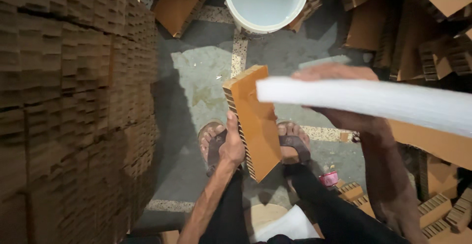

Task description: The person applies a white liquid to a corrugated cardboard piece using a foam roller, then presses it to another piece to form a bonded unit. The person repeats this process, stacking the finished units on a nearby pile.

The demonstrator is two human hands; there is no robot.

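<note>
An orange honeycomb cardboard block stands tilted on edge; at its 3 o'clock, a blurred white foam sheet.

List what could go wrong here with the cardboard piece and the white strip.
1. The left hand grips the honeycomb cardboard piece only by its lower edge; it might tip or drop onto the sandalled feet.
2. The white foam strip, blurred across the right hand, could slip askew.

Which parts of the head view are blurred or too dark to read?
Head view: the white strip in the right hand is motion-smeared; the cardboard block in the left hand is sharp; the stacked cardboard wall sits in dim shadow.
</note>
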